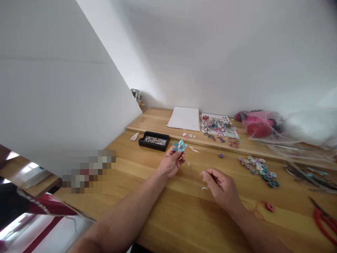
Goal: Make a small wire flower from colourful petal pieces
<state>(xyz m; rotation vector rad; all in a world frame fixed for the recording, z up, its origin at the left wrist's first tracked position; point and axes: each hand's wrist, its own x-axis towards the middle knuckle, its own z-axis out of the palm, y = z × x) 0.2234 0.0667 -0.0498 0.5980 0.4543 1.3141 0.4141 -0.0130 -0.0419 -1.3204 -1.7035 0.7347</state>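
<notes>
My left hand (172,162) is pinching the blue flower (180,146); my right hand (219,186) is curled above the wooden table (173,207), its grip unclear to me

White paper sheets (185,118) on raised wooden ledge (151,120); pale wall (200,56) behind.

Flower (180,146) light blue; tray (154,141) black; scissors' handles (325,225) red; spools (259,170) multicoloured; tabletop (126,179) wood-grained brown.
</notes>
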